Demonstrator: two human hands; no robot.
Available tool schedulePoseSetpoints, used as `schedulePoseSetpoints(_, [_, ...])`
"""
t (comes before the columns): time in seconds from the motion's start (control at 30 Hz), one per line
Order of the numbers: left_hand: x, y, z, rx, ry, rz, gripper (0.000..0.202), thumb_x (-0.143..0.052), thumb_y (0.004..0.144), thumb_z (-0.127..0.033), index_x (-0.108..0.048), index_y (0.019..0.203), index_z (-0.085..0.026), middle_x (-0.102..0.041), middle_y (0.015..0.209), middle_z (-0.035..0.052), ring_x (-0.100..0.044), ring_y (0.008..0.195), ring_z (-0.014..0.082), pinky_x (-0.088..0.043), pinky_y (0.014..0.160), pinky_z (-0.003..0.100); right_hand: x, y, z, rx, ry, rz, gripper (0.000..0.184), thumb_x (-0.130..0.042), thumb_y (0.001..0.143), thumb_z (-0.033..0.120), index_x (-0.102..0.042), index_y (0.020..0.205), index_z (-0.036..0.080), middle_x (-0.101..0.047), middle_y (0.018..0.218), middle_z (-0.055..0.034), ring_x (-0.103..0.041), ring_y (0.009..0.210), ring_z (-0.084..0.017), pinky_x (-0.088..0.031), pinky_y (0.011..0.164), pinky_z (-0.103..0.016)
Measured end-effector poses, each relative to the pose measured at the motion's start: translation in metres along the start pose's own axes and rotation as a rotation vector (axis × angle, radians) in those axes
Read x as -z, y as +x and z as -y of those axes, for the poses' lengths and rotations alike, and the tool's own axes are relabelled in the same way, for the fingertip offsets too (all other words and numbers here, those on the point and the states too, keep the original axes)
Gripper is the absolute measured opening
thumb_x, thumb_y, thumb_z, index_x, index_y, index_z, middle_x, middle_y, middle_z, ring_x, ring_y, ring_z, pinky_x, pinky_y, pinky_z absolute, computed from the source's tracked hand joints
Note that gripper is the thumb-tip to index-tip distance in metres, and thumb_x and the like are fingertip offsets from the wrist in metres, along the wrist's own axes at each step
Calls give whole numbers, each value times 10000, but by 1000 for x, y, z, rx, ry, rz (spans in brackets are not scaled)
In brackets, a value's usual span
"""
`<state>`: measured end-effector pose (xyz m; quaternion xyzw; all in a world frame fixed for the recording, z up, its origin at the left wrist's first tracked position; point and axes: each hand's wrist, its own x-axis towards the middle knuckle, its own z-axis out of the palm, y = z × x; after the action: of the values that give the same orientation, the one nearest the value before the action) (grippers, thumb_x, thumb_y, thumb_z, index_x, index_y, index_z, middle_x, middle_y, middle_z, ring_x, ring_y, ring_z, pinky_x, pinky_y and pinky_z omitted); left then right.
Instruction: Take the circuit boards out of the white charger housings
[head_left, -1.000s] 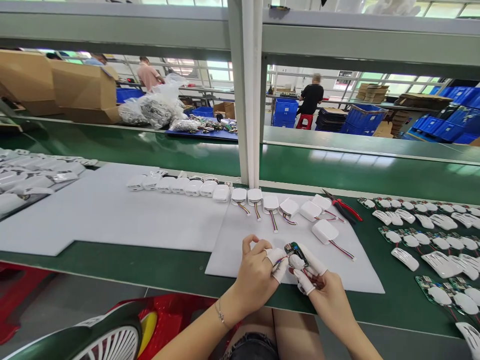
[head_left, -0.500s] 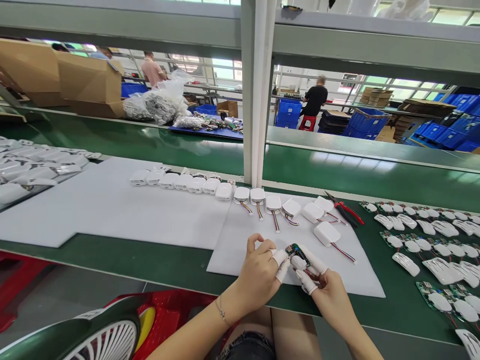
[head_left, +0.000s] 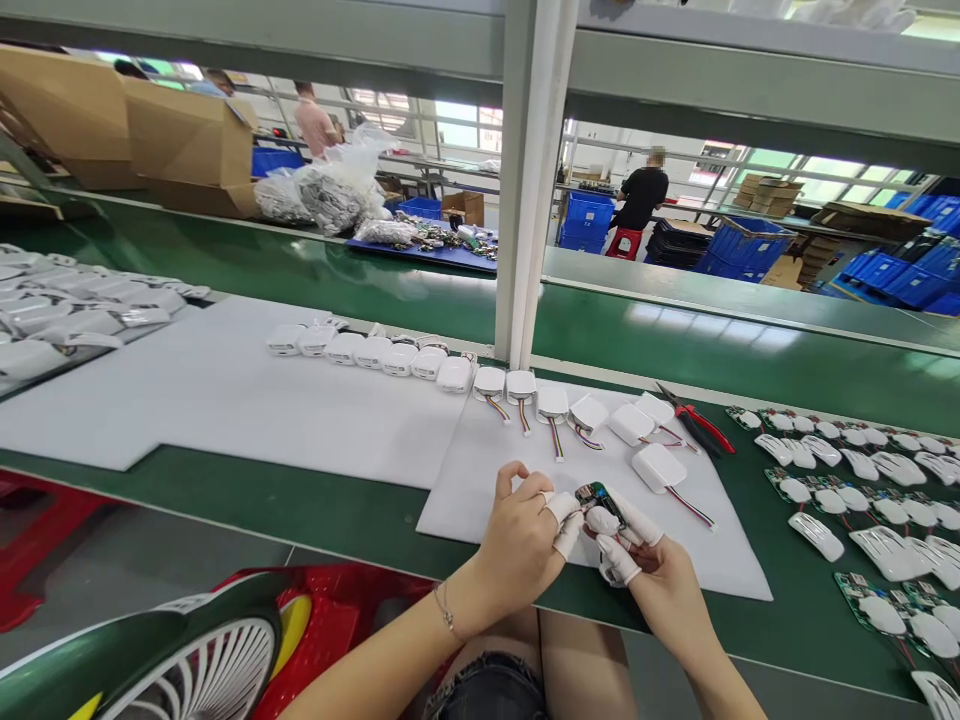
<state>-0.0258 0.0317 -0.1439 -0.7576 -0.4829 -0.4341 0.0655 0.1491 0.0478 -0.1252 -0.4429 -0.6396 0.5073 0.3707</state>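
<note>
Over the front edge of the white foam sheet [head_left: 495, 520], my right hand [head_left: 660, 575] holds a small green circuit board [head_left: 596, 495] with a round white part [head_left: 602, 520] on it. White finger cots cover the thumb and fingers that grip it. My left hand [head_left: 529, 525], also in finger cots, pinches at the board's left edge; what exactly lies between its fingertips is partly hidden. Beyond the hands, several white plastic housings [head_left: 553, 400] with coloured wire leads stand in a row. One housing [head_left: 660, 467] lies nearer, its lead [head_left: 691, 508] stretched to the right.
Red-handled pliers [head_left: 701, 428] lie behind the sheet's right side. Rows of circuit boards [head_left: 859, 595] and white curved covers [head_left: 816, 537] fill the green bench's right end. More housings [head_left: 345, 348] stand at left. A white post [head_left: 521, 200] rises at the bench's back.
The view has shifted slightly. Both hands remain at the circuit board, which is turned a little, and the right thumb has moved slightly beneath it.
</note>
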Motion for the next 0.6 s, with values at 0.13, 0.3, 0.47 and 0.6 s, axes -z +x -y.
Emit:
schedulePoseSetpoints(0.13, [-1, -1, 1, -4, 21, -14, 136, -500, 916, -144, -590, 817, -170, -609, 691, 11, -543, 778, 184, -308, 897, 417, 2, -2, -3, 6, -22, 4, 578, -739, 797, 566, -697, 1232, 188, -754, 982, -124, -706, 917, -309, -578, 865, -453])
schedulePoseSetpoints(0.3, [-1, -2, 1, -84, 22, 20, 186, -498, 886, -106, -560, 722, -168, -594, 668, 18, -550, 815, 195, -311, 908, 431, 3, -4, -3, 18, -46, 24, 490, -729, 825, 520, -721, 1192, 196, -755, 990, -105, -697, 967, -305, -512, 974, -477])
schedulePoseSetpoints(0.47, [-3, -6, 2, -91, 41, 42, 173, -554, 837, -98, -542, 680, -172, -616, 703, 34, -558, 841, 209, -309, 918, 445, 4, -5, 1, 37, -72, 33, 466, -731, 828, 503, -728, 1181, 199, -754, 1000, -104, -693, 988, -305, -508, 981, -462])
schedulePoseSetpoints(0.6, [-4, -7, 3, -143, 76, 64, 166, -550, 769, -60, -534, 652, -176, -592, 694, 41, -554, 857, 220, -323, 915, 446, 3, -5, 1, 39, -69, 50, 492, -741, 812, 526, -733, 1174, 194, -750, 1015, -117, -699, 970, -303, -519, 965, -463])
